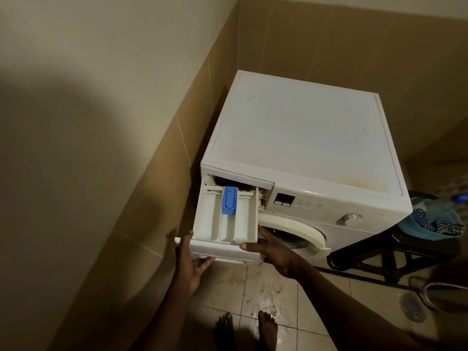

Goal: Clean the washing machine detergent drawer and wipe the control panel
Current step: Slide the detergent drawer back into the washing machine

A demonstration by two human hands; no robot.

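A white front-loading washing machine [298, 127] stands in a tiled corner. Its white detergent drawer [210, 219] is pulled far out of its slot at the machine's top left, with a blue insert [229, 200] in the middle compartment. My left hand [190, 264] grips the drawer's front left corner from below. My right hand [271, 252] holds the front right corner, thumb on the front rim. The control panel [316, 206] with a dark display [284, 199] and a round dial [350, 217] lies to the right of the drawer slot. No cloth is in view.
The tiled wall [157, 193] runs close along the machine's left side. A dark stool [395, 252] with a blue basin of clothes [430, 219] stands at the right. The floor tiles [263, 290] below the drawer are wet. A floor drain [411, 306] and my bare feet [247, 330] are below.
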